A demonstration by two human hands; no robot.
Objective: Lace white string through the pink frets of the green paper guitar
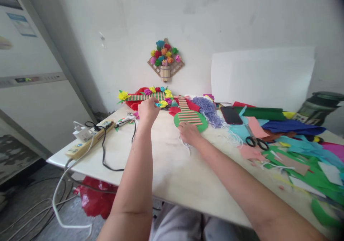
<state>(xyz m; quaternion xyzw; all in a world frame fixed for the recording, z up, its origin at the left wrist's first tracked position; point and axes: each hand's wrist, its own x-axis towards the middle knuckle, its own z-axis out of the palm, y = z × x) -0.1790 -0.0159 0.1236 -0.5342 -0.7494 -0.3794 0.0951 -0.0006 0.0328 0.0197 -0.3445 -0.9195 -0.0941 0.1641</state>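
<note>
Green is showing around the rows of striped sticks on the rounded piece (203,120), which is lying on the pale table (166,169) ahead of me, its narrow striped neck (184,104) pointing toward the wall (107,26). My right hand (190,134) is resting at the near left edge of this piece, fingers bent and touching it; whether I am pinching the rim between thumb and fingers I cannot tell, since the back of the hand is hiding it. White string (188,150) is trailing just beside that hand.

My left hand (147,110) is resting by the flowered piece (158,96), another striped one, whose long arm is pointing left to a yellow flower (123,95). Those fingers are bending down near its paper flowers, and I cannot tell whether they are pressing together or staying spread.

Purple shreds (203,108) are lying just right of the green piece, with a dark phone (231,115) sitting past them. Black-handled scissors (256,141) are lying among coloured scraps (303,147). On my left, a power strip (77,149) is carrying a white charger (83,134).
</note>
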